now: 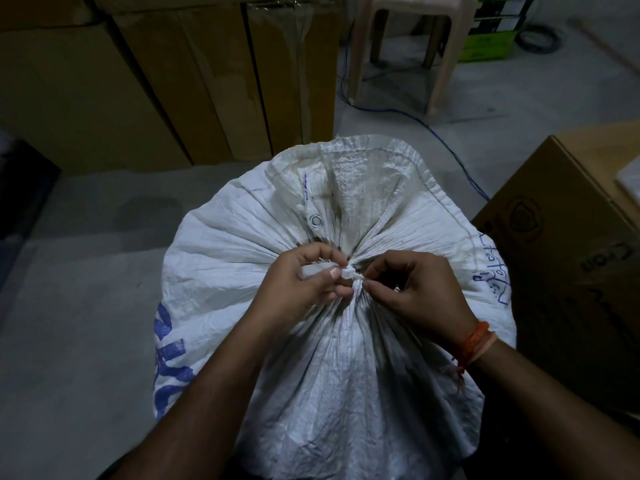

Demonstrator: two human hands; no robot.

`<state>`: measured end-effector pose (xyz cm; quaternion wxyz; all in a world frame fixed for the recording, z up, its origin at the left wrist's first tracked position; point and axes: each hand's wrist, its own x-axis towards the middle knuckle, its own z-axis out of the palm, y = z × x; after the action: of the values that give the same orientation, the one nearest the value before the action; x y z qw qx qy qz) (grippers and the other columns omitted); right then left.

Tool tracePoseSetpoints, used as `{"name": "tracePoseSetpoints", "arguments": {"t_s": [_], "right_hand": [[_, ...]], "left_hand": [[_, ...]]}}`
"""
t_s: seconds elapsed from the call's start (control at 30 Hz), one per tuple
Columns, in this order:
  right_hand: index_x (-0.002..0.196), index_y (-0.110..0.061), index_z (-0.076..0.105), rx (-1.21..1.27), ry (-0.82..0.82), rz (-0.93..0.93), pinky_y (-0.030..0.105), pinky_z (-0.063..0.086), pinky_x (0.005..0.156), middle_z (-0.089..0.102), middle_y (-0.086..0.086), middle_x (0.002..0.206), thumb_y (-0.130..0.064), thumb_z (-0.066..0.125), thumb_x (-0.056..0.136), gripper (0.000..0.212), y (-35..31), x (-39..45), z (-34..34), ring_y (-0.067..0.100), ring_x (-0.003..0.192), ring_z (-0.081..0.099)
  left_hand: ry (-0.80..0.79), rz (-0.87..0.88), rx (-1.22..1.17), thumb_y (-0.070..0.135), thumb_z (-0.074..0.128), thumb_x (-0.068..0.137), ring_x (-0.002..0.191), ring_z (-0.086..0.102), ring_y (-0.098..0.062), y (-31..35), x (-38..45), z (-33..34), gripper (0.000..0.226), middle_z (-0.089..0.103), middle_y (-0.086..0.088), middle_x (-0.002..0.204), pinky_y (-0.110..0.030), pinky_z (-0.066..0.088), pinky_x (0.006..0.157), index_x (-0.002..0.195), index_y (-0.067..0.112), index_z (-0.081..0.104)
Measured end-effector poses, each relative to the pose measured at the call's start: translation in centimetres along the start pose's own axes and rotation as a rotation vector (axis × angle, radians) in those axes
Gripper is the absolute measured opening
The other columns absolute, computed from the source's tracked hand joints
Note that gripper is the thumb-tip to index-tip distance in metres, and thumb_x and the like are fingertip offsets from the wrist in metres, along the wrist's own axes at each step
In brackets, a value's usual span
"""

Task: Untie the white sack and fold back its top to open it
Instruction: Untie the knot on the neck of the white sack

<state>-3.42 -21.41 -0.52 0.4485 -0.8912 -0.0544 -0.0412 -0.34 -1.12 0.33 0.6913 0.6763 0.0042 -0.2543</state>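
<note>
Standing on grey floor (86, 306), white sack (339, 375), neck gathered and tied. Left hand (298, 289) fingers pinching white tie (349, 273) at knot; right hand (419, 292) fingers pinching its other end. Metal eyelet (315, 220) just above. Cardboard boxes (156, 81) behind, plastic stool (408, 46) beyond.

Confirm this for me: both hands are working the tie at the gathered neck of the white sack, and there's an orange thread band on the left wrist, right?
Not quite. The orange thread band is on the right wrist, not the left, as the head view shows. Both the left hand and right hand do work the tie at the white sack's gathered neck.
</note>
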Motion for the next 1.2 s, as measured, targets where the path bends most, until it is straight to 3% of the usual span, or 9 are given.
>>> {"name": "tracePoseSetpoints", "arguments": {"t_s": [0.17, 0.43, 0.7, 0.9, 1.1, 1.2], "right_hand": [[0.077, -0.018, 0.078, 0.017, 0.0, -0.001, 0.026, 0.054, 0.059, 0.075, -0.006, 0.069, -0.014, 0.083, 0.079, 0.007, 0.2, 0.1, 0.6, 0.007, 0.062, 0.068], [0.078, -0.018, 0.079, 0.019, 0.025, 0.014, 0.018, 0.052, 0.058, 0.075, -0.007, 0.068, -0.016, 0.085, 0.079, 0.007, 0.0, 0.1, 0.8, 0.005, 0.061, 0.067], [0.079, -0.019, 0.079, 0.024, 0.014, 0.027, 0.024, 0.055, 0.06, 0.076, -0.007, 0.069, -0.016, 0.085, 0.079, 0.006, 0.0, 0.2, 0.9, 0.007, 0.063, 0.07], [0.079, -0.018, 0.078, 0.0, -0.048, 0.048, 0.021, 0.054, 0.063, 0.076, -0.006, 0.071, -0.018, 0.086, 0.077, 0.009, 0.1, 0.4, 0.5, 0.006, 0.066, 0.071], [0.074, -0.02, 0.077, -0.024, -0.09, 0.056, 0.028, 0.056, 0.064, 0.076, -0.006, 0.068, -0.021, 0.086, 0.078, 0.01, 0.2, 0.5, -0.9, 0.007, 0.064, 0.071], [0.073, -0.019, 0.077, -0.023, -0.086, 0.046, 0.024, 0.054, 0.062, 0.075, -0.007, 0.067, -0.018, 0.086, 0.078, 0.011, 0.2, 0.6, -0.9, 0.006, 0.064, 0.07]], "left_hand": [[0.005, -0.006, -0.057, -0.003, 0.061, 0.101, 0.071, 0.079, -0.013, -0.1, -0.3, 0.3, 0.014, 0.077, -0.018, 0.088, -0.015, 0.058, 0.064, 0.099, 0.008, 0.069], [0.013, -0.016, -0.046, -0.002, 0.061, 0.1, 0.072, 0.079, -0.014, 0.1, -0.4, 0.5, 0.015, 0.078, -0.02, 0.089, -0.017, 0.058, 0.066, 0.097, 0.01, 0.07], [0.005, -0.019, -0.042, -0.001, 0.061, 0.101, 0.073, 0.079, -0.013, 0.0, -0.3, 0.3, 0.013, 0.079, -0.021, 0.088, -0.015, 0.058, 0.065, 0.1, 0.01, 0.069], [0.009, -0.014, -0.035, -0.001, 0.062, 0.1, 0.074, 0.08, -0.015, 0.1, -0.3, 0.3, 0.014, 0.075, -0.035, 0.101, -0.015, 0.059, 0.065, 0.098, 0.011, 0.07], [0.017, -0.035, -0.044, 0.0, 0.063, 0.1, 0.075, 0.08, -0.015, 0.0, -0.2, 0.3, 0.014, 0.078, -0.03, 0.101, -0.015, 0.058, 0.062, 0.097, 0.011, 0.071], [0.03, -0.03, -0.042, 0.0, 0.063, 0.1, 0.073, 0.079, -0.015, 0.1, -0.1, 0.4, 0.015, 0.078, -0.031, 0.099, -0.015, 0.057, 0.061, 0.096, 0.012, 0.07]]}}
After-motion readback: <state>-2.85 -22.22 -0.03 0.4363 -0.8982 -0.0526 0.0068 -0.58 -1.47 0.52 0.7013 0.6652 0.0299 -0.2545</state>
